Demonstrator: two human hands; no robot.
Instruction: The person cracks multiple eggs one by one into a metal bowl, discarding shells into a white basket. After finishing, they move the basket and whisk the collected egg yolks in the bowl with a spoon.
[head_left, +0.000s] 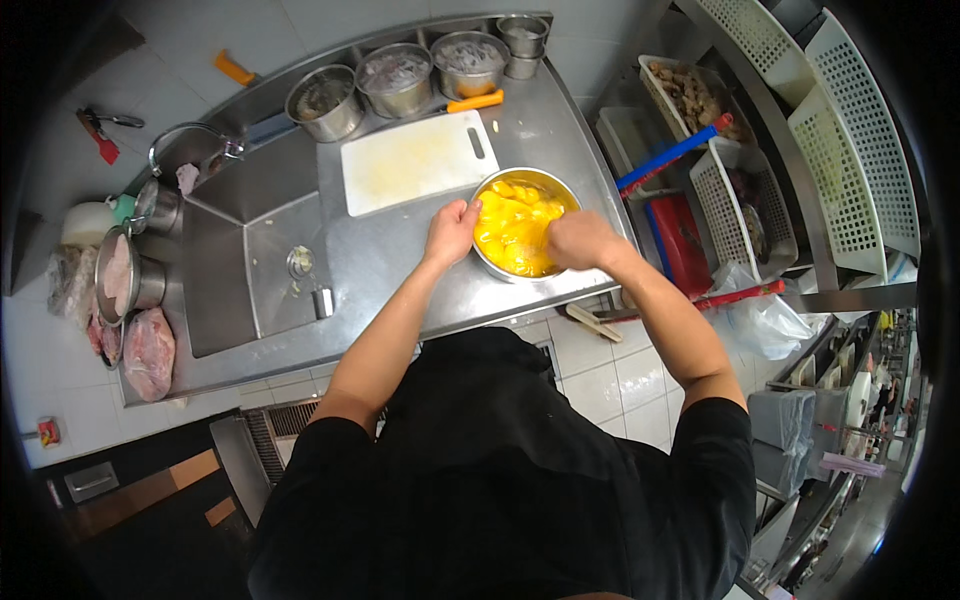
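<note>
A round metal bowl (487, 264) stands near the front edge of the stainless steel counter (397, 262), holding glossy yellow pieces (514, 225) in liquid. My left hand (451, 231) grips its left rim, thumb on top. My right hand (581, 240) is curled at the right side of the bowl; its fingertips are hidden, and whether it holds anything cannot be told. Behind the bowl lies a white cutting board (412, 165) with a slot handle. Beyond the board rests a knife with an orange handle (476, 101).
Several metal pots (394, 79) line the counter's back edge. On the left is a sink (277, 262) with a faucet (232, 148); bagged meat (148, 354) lies beside it. White plastic baskets (701, 176) and a blue pole (667, 157) are at the right. A brush (592, 322) is by the floor.
</note>
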